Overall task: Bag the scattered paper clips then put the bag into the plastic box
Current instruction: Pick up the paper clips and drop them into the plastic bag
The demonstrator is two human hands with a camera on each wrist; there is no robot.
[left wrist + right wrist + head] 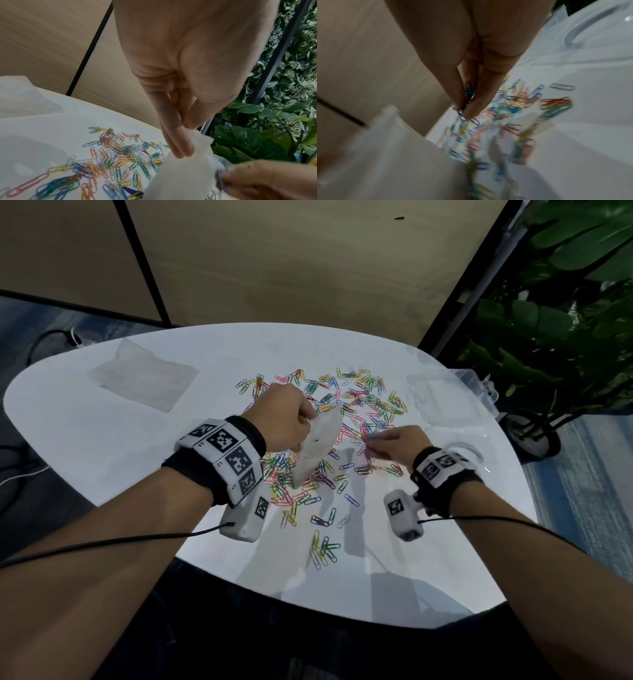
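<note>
Coloured paper clips [356, 405] lie scattered over the middle of the white table [102, 446]. My left hand [291, 416] pinches the top edge of a small frosted plastic bag [318, 450], which hangs upright above the clips; the same bag [185, 175] fills the lower middle of the left wrist view. To the right of the bag my right hand [387, 441] pinches a small bunch of clips [467, 108] between thumb and fingers, just above the pile. A clear plastic box [442, 398] sits at the table's right side.
A stack of spare clear bags [147, 378] lies at the table's far left. A clear lid or second container [476, 378] stands by the right edge, with green plants [565, 320] beyond. A beige wall panel stands behind the table. Cables run from both wrists.
</note>
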